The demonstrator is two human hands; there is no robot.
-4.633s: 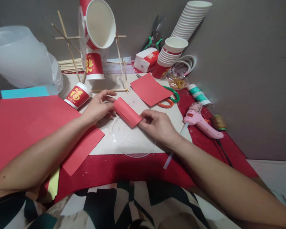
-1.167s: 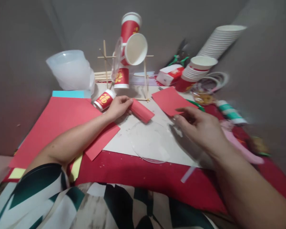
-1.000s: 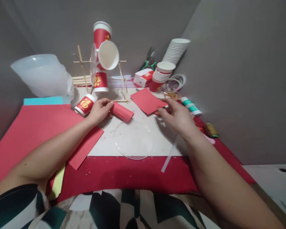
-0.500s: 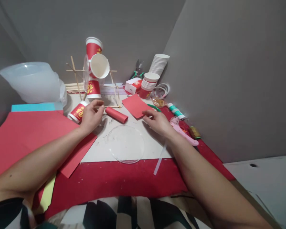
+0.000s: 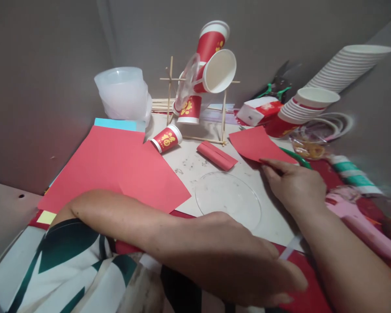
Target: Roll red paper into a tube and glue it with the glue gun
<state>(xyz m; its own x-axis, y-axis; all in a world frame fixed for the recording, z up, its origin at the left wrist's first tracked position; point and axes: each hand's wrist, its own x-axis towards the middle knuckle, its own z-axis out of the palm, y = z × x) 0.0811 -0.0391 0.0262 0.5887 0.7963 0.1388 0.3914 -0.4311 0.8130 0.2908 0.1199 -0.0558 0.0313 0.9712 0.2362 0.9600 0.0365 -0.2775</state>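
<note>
My right hand (image 5: 295, 187) pinches the near edge of a small red paper piece (image 5: 259, 143), which curves up slightly from the white board (image 5: 182, 167). My left hand (image 5: 247, 256) is low at the front, blurred, fingers reaching rightward beside a translucent glue stick (image 5: 290, 248); they look apart, with nothing visible in them. A rolled red paper tube (image 5: 217, 155) lies on the board behind a clear round plastic disc (image 5: 228, 198). Behind them stands a wooden stick frame (image 5: 224, 117) with red and white paper cups (image 5: 213, 41) joined to it.
Large red sheets (image 5: 117, 161) lie at left, near plastic tubs (image 5: 122, 93). A loose cup (image 5: 167, 138) rests on its side. At right are stacked cups (image 5: 308, 108), a small box (image 5: 259, 111), a tape roll (image 5: 355, 174) and a pink glue gun (image 5: 361, 221).
My left hand has moved from beside the cups to the lower right, near the glue stick. My right hand has taken hold of the small red paper's edge. The view has turned right.
</note>
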